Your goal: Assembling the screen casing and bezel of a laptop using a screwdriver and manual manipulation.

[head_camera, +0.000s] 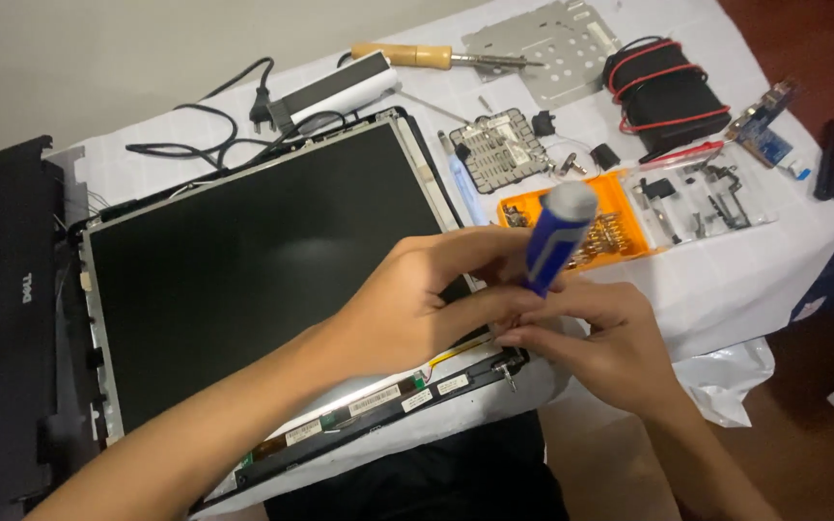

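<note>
A blue-handled screwdriver [556,235] with a grey cap was held upright, slightly tilted, over the lower right corner of a bare laptop screen panel [243,270]. The left hand [417,304], reaching across the dark panel, was clenched about the lower part of the handle, while the right hand [600,338] was closed in a pinch at the foot of the tool, its fingertips [518,333] just above a small metal hinge bracket [507,367]; the shaft and tip were hidden behind the fingers. The panel lay on a bench covered with a white cloth [726,280], with a strip of circuit board [359,410] exposed along its near edge. Just beyond the hands, an orange tray of screwdriver bits [620,236] was set beside its clear lid [707,198]. Farther back, a wooden-handled soldering iron [436,56], a perforated metal plate [552,43], a black block bound with red wires [666,92] and a black power cable [224,125] were laid out. At the left edge, a black laptop lid [2,318] was seen.
</note>
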